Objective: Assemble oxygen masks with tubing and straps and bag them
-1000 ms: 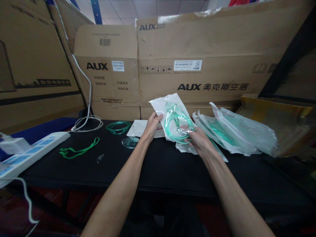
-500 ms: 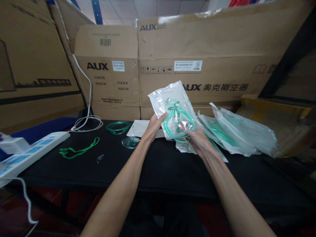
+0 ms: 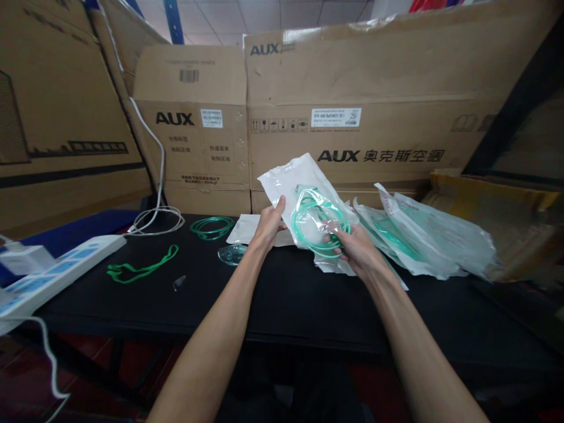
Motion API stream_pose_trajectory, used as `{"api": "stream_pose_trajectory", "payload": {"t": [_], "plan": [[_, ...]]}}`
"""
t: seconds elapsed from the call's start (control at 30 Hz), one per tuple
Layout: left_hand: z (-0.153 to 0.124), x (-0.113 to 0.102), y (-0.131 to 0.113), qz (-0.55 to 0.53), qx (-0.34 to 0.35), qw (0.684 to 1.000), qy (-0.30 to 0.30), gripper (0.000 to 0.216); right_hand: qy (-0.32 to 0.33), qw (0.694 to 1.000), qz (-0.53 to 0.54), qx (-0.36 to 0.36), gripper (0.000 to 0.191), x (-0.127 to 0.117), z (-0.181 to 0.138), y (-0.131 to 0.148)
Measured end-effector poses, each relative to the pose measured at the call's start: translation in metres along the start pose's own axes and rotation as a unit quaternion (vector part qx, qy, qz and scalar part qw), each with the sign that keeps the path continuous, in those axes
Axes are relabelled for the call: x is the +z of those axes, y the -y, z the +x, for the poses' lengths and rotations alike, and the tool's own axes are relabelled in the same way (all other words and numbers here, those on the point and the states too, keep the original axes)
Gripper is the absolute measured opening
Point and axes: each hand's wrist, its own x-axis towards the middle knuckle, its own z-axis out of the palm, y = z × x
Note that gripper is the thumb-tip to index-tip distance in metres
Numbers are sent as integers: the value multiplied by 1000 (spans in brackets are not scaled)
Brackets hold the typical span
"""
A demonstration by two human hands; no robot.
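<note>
A white-backed clear plastic bag (image 3: 294, 174) is held up above the table. My left hand (image 3: 269, 225) pinches its left edge, thumb on top. Coiled green tubing (image 3: 304, 232) shows at the bag's lower right part, with a bunched green strap near the top of the coil. Around the coil's right side my right hand (image 3: 356, 248) is closed, with some fingertips seen through the loops. Whether those fingers are inside the film or outside it, I cannot tell. Beneath lie a clear mask (image 3: 232, 254), partly behind my left arm, and a flat white packet (image 3: 243, 228).
On the black table (image 3: 304, 311) lie a loose tubing coil (image 3: 212, 228), a green elastic strap (image 3: 143, 271) and a small clear piece (image 3: 178, 282). Several sealed bags (image 3: 436, 229) are piled at right. A power strip (image 3: 66, 270) stands left; cardboard boxes (image 3: 291, 76) wall the back.
The bag has dropped a little and shifted left, its top tilting away. My left hand has slid left to its edge. The coil shows more openly near my right hand.
</note>
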Motion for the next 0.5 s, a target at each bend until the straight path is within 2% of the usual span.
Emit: {"api": "stream_pose_trajectory", "payload": {"t": [0.13, 0.3, 0.37, 0.43, 0.5], "plan": [[2, -1, -2, -17, 15, 996, -85, 39, -30, 999, 10, -11, 40, -4, 0, 5], [4, -2, -4, -40, 33, 984, -171, 33, -139, 987, 32, -80, 38, -10, 3, 8], [5, -1, -4, -43, 32, 981, -188, 31, -212, 967, 44, -137, 37, -11, 3, 9], [6, 0, -2, -41, 29, 979, -198, 29, -288, 934, 53, -203, 38, -11, 3, 11], [8, 0, 0, -34, 28, 978, -205, 27, -332, 908, 58, -250, 40, -10, 2, 12]]}}
